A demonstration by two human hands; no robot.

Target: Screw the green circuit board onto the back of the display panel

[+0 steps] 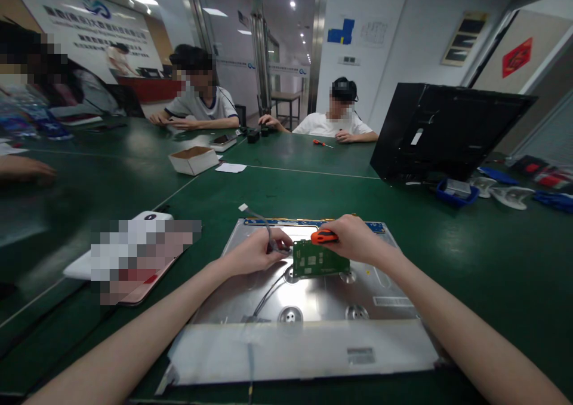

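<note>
green circuit board (317,263): on or just above the far half of the silvery metal panel (322,300), which lies toward the counter's (470,261) near edge; whether the board is flat or slightly propped, i cannot tell.
board's handling: likely light and stiff, not slick, but fragile, with small parts and joints that would not take bending or a hard press.
board's grip: best by the bare rims at its short left and right ends, clear of the face.
board's direction: printed face turned up toward the person; long axis side to side, roughly along the counter's near edge.
left hand (264,252): fingers curled beside the board's left end, with the grey cable (267,223) running among them; i cannot tell whether they pinch it.
right hand (358,238): closed round the orange-handled tool (323,236) over the board's far edge.
both hands: apart, at opposite ends of the board.
</note>
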